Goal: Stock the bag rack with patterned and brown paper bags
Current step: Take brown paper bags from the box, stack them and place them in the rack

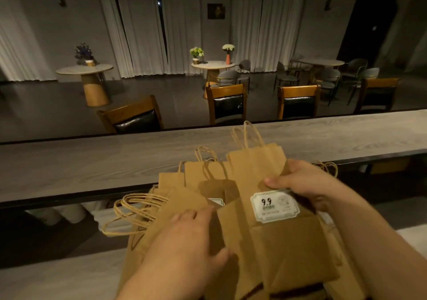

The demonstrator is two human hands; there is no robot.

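Note:
A loose stack of flat brown paper bags (pixel 184 207) with twisted paper handles lies fanned out below the counter edge. The top bag (pixel 261 174) stands tilted upright and carries a white "9.9" label (pixel 273 206). My right hand (pixel 307 184) grips this bag at its right edge, thumb on the front just above the label. My left hand (pixel 184 237) lies flat on the bags further left, fingers straight and slipped under the top bag's left edge. A second label peeks out behind it. No patterned bags or rack show.
A long grey wooden counter (pixel 115 161) runs across in front of me. Beyond it stand wooden chairs (pixel 227 103) with black cushions, round tables (pixel 212 65) with flower vases, and curtains. White cups (pixel 69 214) sit on a shelf under the counter at the left.

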